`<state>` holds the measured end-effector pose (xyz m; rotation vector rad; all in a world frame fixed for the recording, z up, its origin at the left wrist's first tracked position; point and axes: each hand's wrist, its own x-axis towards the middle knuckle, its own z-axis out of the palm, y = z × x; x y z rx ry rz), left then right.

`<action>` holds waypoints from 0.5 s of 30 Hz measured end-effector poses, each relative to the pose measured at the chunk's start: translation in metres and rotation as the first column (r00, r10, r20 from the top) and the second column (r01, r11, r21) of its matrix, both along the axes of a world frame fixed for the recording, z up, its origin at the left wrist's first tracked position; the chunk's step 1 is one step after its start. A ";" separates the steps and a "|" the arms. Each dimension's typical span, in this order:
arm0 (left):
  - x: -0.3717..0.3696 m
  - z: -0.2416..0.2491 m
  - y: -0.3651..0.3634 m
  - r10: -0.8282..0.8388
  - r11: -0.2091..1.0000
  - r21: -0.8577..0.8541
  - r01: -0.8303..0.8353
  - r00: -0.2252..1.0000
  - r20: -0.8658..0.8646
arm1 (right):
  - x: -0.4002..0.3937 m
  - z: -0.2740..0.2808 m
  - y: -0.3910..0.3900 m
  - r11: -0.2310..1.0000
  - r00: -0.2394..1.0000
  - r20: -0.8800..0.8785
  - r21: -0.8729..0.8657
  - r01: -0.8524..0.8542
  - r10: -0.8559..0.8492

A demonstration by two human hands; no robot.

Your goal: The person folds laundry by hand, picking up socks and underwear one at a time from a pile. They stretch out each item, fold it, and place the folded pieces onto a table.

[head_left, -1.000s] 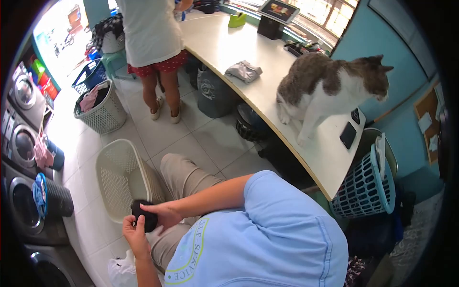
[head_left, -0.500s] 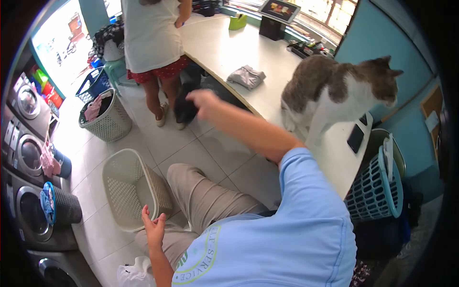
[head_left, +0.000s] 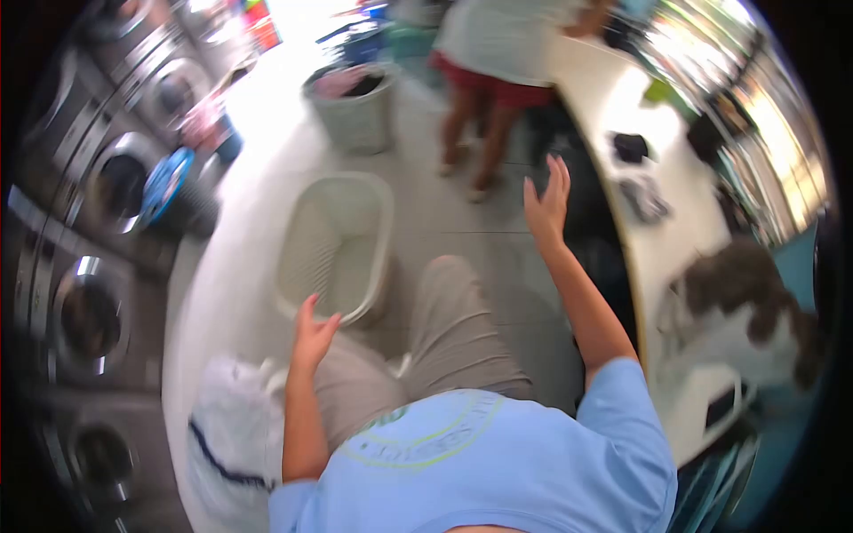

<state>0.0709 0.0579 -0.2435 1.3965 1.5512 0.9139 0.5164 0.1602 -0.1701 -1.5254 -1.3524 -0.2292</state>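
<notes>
My left hand (head_left: 314, 336), fingers apart and holding nothing, hovers by the near rim of a pale plastic laundry basket (head_left: 384, 244) on the floor. Over the floor beside the white table (head_left: 662, 258), my right hand (head_left: 548, 206) is raised with thumb and fingers spread, also holding nothing. A small black cloth (head_left: 631, 147) lies on the table, with a folded grey garment (head_left: 645, 197) just nearer to me. Motion blurs both cloths.
A brown and white cat (head_left: 742, 289) sits on the table to the right. Another person in a white shirt (head_left: 498, 40) stands ahead. Stacked washing machines (head_left: 93, 324) line the left. Another laundry basket (head_left: 355, 115) stands farther off, and a white bag (head_left: 227, 435) sits at my left.
My view has swung right. The dark cloth by my right hand is now on the table, and that hand is spread and drawn back. My left hand remains by the basket.
</notes>
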 end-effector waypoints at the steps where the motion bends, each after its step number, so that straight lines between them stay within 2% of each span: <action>1: -0.004 0.015 -0.002 0.015 1.000 -0.009 -0.015 0.997 -0.076 | -0.032 -0.022 -0.004 0.981 0.989 -0.022 -0.124 -0.149 0.147; 2: -0.020 0.002 0.002 0.026 1.000 -0.009 -0.028 0.985 -0.170 | -0.055 -0.053 -0.005 0.934 0.963 0.022 -0.248 -0.256 0.269; 3: -0.030 0.009 -0.002 0.075 0.997 -0.007 -0.077 0.983 -0.166 | -0.079 -0.085 -0.010 0.862 0.929 -0.005 -0.371 -0.345 0.370; 5: -0.056 0.015 -0.007 0.152 0.988 0.077 -0.135 0.941 -0.303 | -0.107 -0.150 -0.014 0.658 0.851 -0.045 -0.613 -0.437 0.524; 6: -0.078 0.001 -0.010 0.241 0.970 0.128 -0.209 0.907 -0.347 | -0.141 -0.084 -0.030 0.392 0.891 -0.091 -0.875 -0.285 0.445; 8: -0.122 -0.003 -0.016 0.415 0.906 0.113 -0.408 0.808 -0.418 | -0.148 -0.104 -0.024 0.533 0.907 0.118 -0.836 -0.128 0.403; 10: -0.182 -0.010 -0.019 0.602 0.772 0.139 -0.620 0.644 -0.473 | -0.152 -0.112 -0.010 0.445 0.885 0.169 -0.894 -0.047 0.433; 11: -0.208 -0.012 -0.023 0.702 0.670 0.170 -0.722 0.542 -0.462 | -0.155 -0.110 -0.008 0.439 0.870 0.163 -0.896 -0.067 0.465; 12: -0.237 -0.013 -0.033 0.784 0.559 0.199 -0.805 0.436 -0.441 | -0.161 -0.104 -0.009 0.418 0.861 0.213 -0.908 0.000 0.463; 13: -0.253 -0.005 -0.048 0.823 0.442 0.277 -0.853 0.262 -0.504 | -0.164 -0.100 -0.011 0.400 0.849 0.265 -0.914 0.070 0.458; 14: -0.281 -0.020 -0.063 0.784 0.366 0.409 -0.836 0.040 -0.620 | -0.166 -0.103 -0.010 0.401 0.838 0.268 -0.914 0.065 0.475; 15: -0.281 -0.008 -0.082 0.751 0.186 0.389 -0.902 -0.125 -0.648 | -0.165 -0.109 -0.006 0.404 0.811 0.325 -0.907 0.121 0.486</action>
